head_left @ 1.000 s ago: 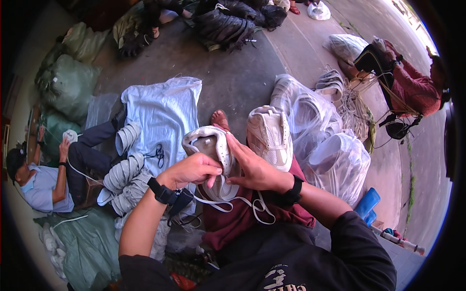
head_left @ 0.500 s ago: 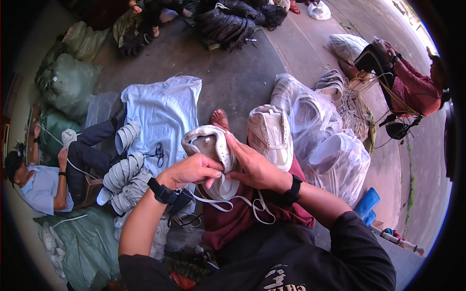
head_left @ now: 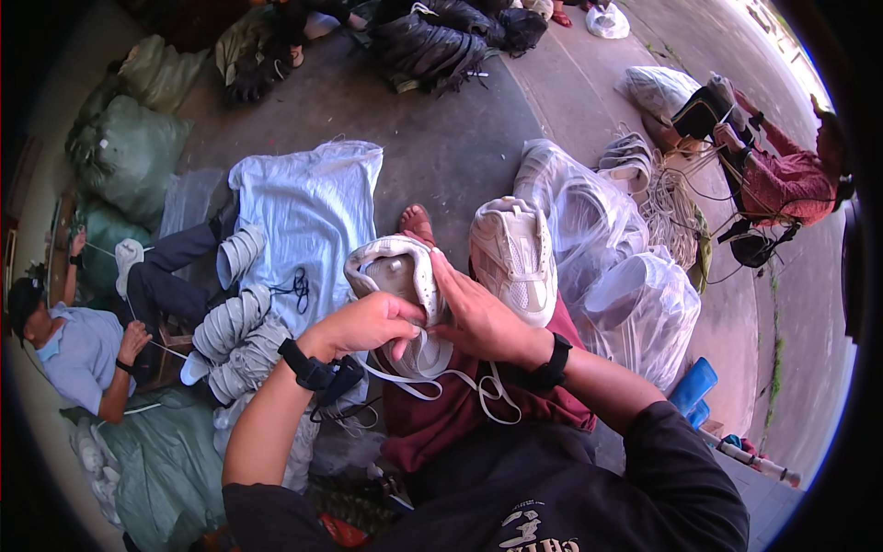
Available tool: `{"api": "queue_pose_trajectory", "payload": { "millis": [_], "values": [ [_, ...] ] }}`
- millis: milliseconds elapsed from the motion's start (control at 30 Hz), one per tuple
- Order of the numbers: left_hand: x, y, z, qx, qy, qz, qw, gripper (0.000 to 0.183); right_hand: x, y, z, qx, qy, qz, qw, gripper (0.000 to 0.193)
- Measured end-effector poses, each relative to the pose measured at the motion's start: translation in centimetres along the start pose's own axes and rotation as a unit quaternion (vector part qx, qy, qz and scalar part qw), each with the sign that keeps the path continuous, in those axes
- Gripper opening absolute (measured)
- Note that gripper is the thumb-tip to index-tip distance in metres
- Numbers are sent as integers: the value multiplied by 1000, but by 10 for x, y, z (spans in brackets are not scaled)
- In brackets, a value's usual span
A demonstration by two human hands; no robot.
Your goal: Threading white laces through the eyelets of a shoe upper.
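A pale cream sneaker point(head_left: 397, 276) is held up over my lap, its opening facing me. My left hand point(head_left: 363, 324) grips its lower side, and my right hand point(head_left: 474, 313) holds its right edge with fingers on the collar. A flat white lace point(head_left: 441, 385) hangs in loops from under both hands. A second cream sneaker point(head_left: 512, 256) lies sole-down on my right knee, just beyond my right hand. Both wrists carry black watches.
A row of stacked grey-white sneakers point(head_left: 235, 322) lies on a light blue cloth point(head_left: 308, 207) to my left. Clear plastic bags of shoes point(head_left: 625, 294) are on the right. A person in a blue shirt point(head_left: 78, 345) sits far left. Green sacks point(head_left: 124, 152) lie behind.
My left thumb and fingers have shifted slightly on the sneaker's side; the shoe has tipped a little. The person at the left has lowered one arm.
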State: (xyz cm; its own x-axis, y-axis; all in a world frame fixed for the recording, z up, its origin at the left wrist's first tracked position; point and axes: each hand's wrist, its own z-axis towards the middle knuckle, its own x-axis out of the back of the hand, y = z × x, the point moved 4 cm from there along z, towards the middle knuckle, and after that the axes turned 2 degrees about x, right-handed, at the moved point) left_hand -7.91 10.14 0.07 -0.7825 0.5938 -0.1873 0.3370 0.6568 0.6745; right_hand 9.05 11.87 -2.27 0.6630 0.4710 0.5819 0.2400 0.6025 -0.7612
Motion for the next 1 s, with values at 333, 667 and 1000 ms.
{"api": "queue_pose_trajectory", "payload": {
  "millis": [333,667,1000],
  "values": [
    [0,1,5,-42,90,165,981,18,9,-7,17,-142,52,114,982,93],
    [-7,13,-1,-99,149,157,971,18,14,-26,18,-62,104,69,990,88],
    [-11,8,-5,-84,148,158,973,17,10,-20,16,-47,79,137,986,89]
  ]
}}
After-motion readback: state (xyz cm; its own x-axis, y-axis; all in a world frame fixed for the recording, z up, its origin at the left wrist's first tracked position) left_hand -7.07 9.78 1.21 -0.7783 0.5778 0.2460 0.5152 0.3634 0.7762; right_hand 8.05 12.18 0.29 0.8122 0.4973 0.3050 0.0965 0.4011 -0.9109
